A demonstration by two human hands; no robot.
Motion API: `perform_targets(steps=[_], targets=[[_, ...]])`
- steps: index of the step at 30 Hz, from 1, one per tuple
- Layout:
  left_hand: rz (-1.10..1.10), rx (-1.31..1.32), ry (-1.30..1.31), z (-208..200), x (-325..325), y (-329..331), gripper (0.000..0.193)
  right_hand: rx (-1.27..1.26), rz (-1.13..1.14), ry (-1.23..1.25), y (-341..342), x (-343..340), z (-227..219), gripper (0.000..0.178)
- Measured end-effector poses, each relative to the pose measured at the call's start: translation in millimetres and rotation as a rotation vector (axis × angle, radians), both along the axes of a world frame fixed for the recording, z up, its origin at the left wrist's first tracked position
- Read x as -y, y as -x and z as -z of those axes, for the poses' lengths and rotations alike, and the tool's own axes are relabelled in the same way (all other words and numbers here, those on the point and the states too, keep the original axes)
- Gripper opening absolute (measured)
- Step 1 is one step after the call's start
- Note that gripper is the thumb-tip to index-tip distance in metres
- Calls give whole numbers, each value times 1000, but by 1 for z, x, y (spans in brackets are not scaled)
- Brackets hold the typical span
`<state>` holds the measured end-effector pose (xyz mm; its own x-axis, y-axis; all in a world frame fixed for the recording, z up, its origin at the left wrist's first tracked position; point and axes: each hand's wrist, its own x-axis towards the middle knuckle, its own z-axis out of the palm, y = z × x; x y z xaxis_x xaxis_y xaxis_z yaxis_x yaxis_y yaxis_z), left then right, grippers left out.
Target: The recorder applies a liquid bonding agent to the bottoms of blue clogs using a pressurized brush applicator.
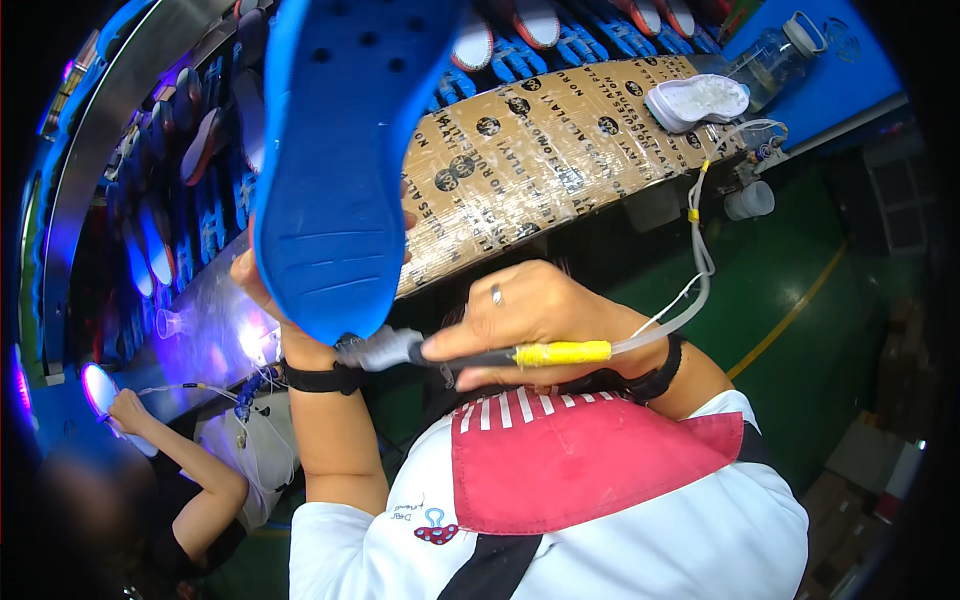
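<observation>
The setting is a factory line: a curved conveyor carrying rows of blue shoe soles runs along the upper left of the frame, and a workbench wrapped in printed brown cardboard crosses the upper centre above a green floor.

At the lower left edge, a co-worker's hand rests at a lit station; this hand is not the person's own.

At the centre left, the left hand is raised, fingers closed behind the heel end of a large blue moulded shoe sole with rows of round holes. The sole stands upright and fills the upper centre. A black band circles the left wrist.

At the centre, the right hand is clenched around a slim applicator tool with a black barrel and a yellow taped section. Its pale grey tip points left and sits at the lower edge of the sole. A clear thin hose runs from the tool's rear up to the bench edge.

At the upper right, a white shoe part lies on the bench, and a clear plastic bottle stands beyond it.

Risk assessment: the sole is gripped at one end only, so pressure from the tip may twist it and misplace the application. The hose loops close to the right wrist; a snag would likely jerk the tip off line.
</observation>
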<state>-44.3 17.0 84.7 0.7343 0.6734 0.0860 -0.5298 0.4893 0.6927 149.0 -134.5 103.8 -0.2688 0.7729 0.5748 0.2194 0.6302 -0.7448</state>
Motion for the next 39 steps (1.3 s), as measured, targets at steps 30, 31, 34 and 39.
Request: perform_targets(steps=[30, 31, 34, 39], targets=[[48, -480, 460, -21, 15, 7, 45, 292, -61, 1, -4, 10, 16, 20], [54, -486, 505, -24, 14, 8, 45, 292, -61, 4, -4, 11, 16, 20], [132, -501, 491, -30, 14, 7, 45, 235, 124, -45, -6, 11, 13, 24], [95, -554, 434, -36, 15, 5, 45, 304, 69, 6, -8, 16, 17, 24]])
